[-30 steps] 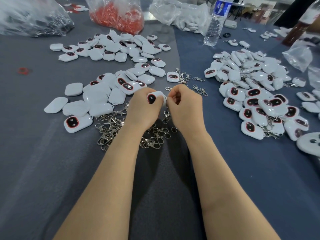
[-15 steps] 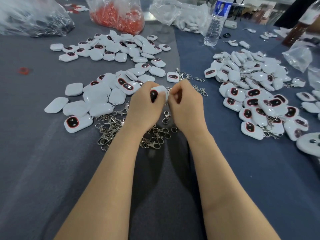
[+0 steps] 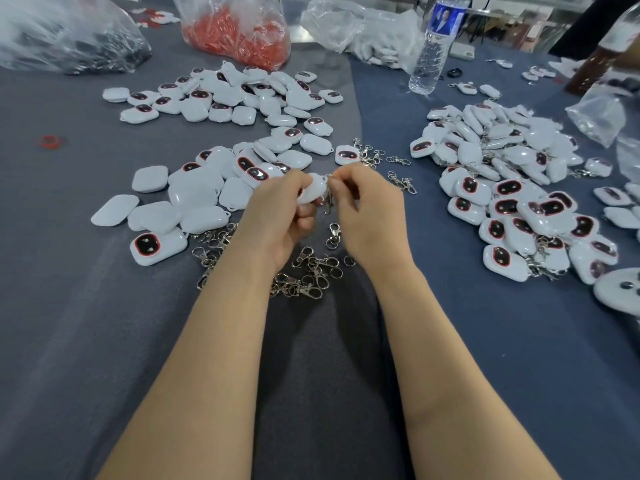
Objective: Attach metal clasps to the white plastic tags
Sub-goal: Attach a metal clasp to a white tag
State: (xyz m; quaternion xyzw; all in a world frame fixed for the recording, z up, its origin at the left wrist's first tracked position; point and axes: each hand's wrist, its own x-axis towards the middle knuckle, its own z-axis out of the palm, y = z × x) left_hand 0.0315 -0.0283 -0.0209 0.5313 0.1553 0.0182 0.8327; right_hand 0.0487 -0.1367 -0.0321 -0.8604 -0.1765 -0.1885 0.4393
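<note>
One table cloth, grey to the left of the fingers and blue to their right, is spread under everything; the seam between the two colours is seen running away beyond the fingers. Four clear bags are set along the far and right edges: one with dark contents, one with red pieces, one with white pieces, and one at the right edge whose contents cannot be made out. Three heaps of white tags are laid out, too many to be counted singly: one just left of the fingers, one further off beyond them, one well to their right. One water bottle is stood upright far beyond the right fingers. Two hands are raised together. One white tag is gripped by the curled fingers of the left hand; one metal clasp, hung at the tag's corner, is pinched by thumb and forefinger of the right hand. One pile of loose clasps is spread just below the fingers, with a few more just beyond them. One small red ring is left far to the left. The widest open cloth is found on the near side of the fingers, crossed only by the two forearms.
</note>
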